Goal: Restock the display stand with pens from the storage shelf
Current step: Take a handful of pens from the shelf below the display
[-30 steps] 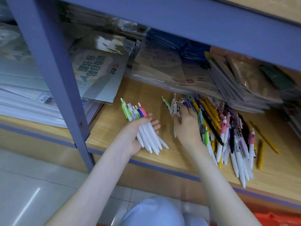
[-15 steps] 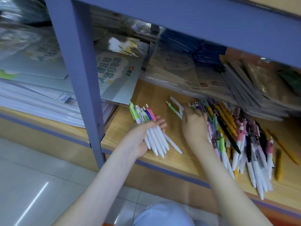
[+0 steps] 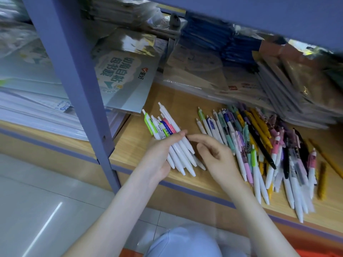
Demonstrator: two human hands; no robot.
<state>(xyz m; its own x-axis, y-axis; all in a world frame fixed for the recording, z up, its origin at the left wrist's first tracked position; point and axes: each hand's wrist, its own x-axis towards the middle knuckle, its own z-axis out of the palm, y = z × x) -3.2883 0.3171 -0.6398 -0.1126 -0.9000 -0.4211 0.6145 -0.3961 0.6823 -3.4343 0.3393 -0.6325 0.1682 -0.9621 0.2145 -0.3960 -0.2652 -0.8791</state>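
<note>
We take the blue-violet steel post [image 3: 74, 80] of the rack as our marker. Just right of the post, our left hand [image 3: 159, 154] holds a bundle of white-barrelled click pens [image 3: 172, 138] over the front of the wooden storage shelf [image 3: 178, 101]. The left grip is closed round the bundle, with the thumb laid across the top and the fingers underneath. The clips, in green, blue, yellow and pink, point away from us, towards the back of the shelf, and the white tips fan out below the palm. One plain white pen stands out further than the others at the clip end.

Further right of the post, our right hand [image 3: 217, 158] has its fingers curled, and the tip of its index finger is at the outermost white pen of the bundle, beside the left thumb. We cannot tell whether the right grip pinches that pen or only touches it.

Further right again, a heap of loose pens [image 3: 269, 149] in white, yellow, black, pink and purple lies on the shelf board, with two yellow pens [image 3: 322, 180] lying farthest from the post. Behind the bundle a white printed packet [image 3: 126, 76] leans close to the post. Clear-wrapped stationery packs [image 3: 204, 71] are stacked behind the heap. Below the post's foot we see a pale tiled floor [image 3: 46, 210] and a pale blue knee [image 3: 181, 242].
</note>
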